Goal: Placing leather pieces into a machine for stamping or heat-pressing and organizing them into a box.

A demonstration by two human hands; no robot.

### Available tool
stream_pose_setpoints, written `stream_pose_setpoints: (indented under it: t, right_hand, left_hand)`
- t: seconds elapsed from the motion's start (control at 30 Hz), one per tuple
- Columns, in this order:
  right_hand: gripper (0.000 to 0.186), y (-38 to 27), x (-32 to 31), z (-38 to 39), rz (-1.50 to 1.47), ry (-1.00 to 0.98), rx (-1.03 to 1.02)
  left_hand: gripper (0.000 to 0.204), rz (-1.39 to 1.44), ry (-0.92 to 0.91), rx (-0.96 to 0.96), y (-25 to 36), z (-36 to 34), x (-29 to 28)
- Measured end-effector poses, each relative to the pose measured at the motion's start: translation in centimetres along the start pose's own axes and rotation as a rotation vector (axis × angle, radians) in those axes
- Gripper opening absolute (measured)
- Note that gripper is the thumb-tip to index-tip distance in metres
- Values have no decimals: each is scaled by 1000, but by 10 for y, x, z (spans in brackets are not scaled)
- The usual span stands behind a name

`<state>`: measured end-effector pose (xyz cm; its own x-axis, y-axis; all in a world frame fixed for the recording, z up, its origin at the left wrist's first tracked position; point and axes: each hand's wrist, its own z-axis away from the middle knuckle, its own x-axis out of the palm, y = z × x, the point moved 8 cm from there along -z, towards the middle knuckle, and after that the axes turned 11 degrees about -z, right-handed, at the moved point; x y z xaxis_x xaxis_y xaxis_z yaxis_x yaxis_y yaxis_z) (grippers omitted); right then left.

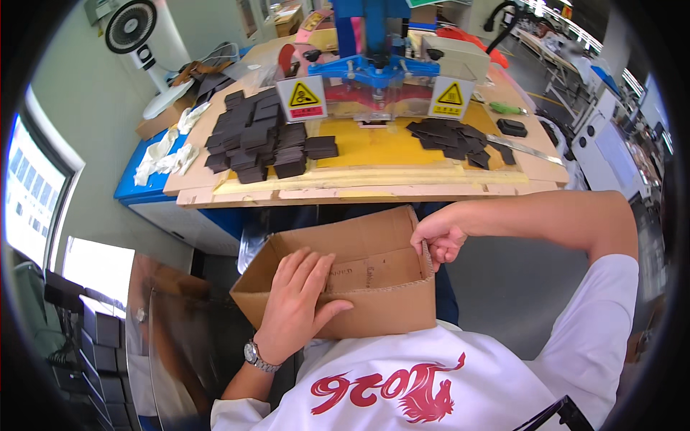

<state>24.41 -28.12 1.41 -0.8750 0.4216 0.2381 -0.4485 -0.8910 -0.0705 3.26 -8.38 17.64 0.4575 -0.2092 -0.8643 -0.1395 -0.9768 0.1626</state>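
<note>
The room has a pale wall on the left, with a white fan (131,27) by it. A big wooden table (287,195) stands in front of the person, and a blue machine (374,70) with two yellow warning signs sits on it. Left of the machine is a big heap of dark flat squares (248,133), some in neat stacks. On the right is a smaller, messy pile of dark pieces (460,140), with a long metal strip (528,149) beside it. The open brown cardboard box (381,309) is close to the person's tummy, just below the table's front edge. The left hand (298,294) is mostly open, its fingers reaching over the box's near edge and its thumb lying on the outside. The right hand (440,237) is curled up and holds the box's right edge. A silver watch (259,355) is on the left wrist.
</note>
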Motion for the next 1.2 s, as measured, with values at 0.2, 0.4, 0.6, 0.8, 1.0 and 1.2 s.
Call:
stream_pose_setpoints:
  t: [0.2, 0.4, 0.6, 0.8, 1.0, 1.2]
  right_hand:
    - [23, 84, -41, 33, -136, 62, -31]
    - [20, 195, -126, 31, -297, 156, -110]
    - [24, 248, -191, 35, -364, 255, -292]
    - [35, 201, -135, 184, 323, 1066, -199]
    - [20, 127, -172, 239, 829, 1991, -1022]
    - [18, 87, -249, 215, 1175, 1988, -846]
  left_hand:
    - [44, 238, -119, 272, 42, -24, 33]
    - [44, 146, -310, 554, 91, -51, 74]
    - [27, 160, -462, 610, 95, -74, 159]
    - [16, 136, -405, 648, 125, -74, 179]
    - [16, 135, -421, 682, 144, -59, 202]
    - [16, 144, -451, 660, 138, -55, 205]
